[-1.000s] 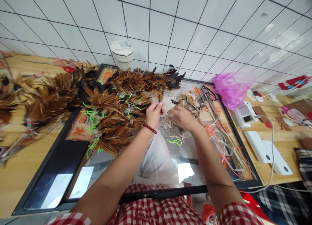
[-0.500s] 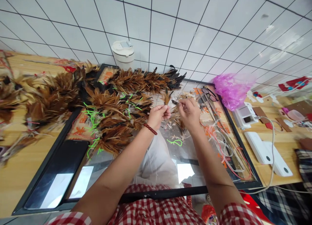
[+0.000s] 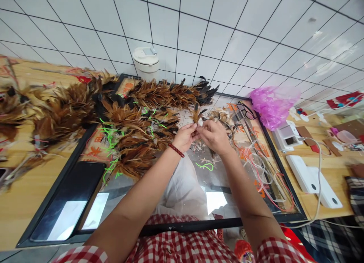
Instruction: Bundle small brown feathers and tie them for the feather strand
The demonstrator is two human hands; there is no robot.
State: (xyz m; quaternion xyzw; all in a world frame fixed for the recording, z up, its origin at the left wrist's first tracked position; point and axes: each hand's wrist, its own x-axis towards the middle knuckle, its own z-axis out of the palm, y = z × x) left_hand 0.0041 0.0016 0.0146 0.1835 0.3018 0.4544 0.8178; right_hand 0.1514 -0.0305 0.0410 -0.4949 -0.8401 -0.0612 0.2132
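My left hand (image 3: pixel 186 137), with a red bead bracelet at the wrist, pinches a small bunch of brown feathers (image 3: pixel 196 117) by its lower end, tips upward. Right beside it, my right hand (image 3: pixel 215 137) is closed with its fingertips at the base of the bunch. A dark feather (image 3: pixel 203 112) sticks up between the two hands; my right fingers seem to pinch its lower end, which is hidden. Loose feathers (image 3: pixel 224 117) lie just behind my right hand. Bundles of brown feathers tied with green string (image 3: pixel 109 136) lie to the left of my hands.
A long feather strip (image 3: pixel 167 93) runs along the back of the black-framed glass panel. A phone (image 3: pixel 68 202) lies at left, a green string (image 3: pixel 205 166) near my hands. Tangled strings (image 3: pixel 261 164), glasses (image 3: pixel 246 110) and a pink plastic bag (image 3: pixel 271 105) are at right, a white cup (image 3: pixel 146 63) behind.
My right hand has moved left with the dark feather, bringing it against the bunch in my left hand. My left hand has stayed nearly in place.
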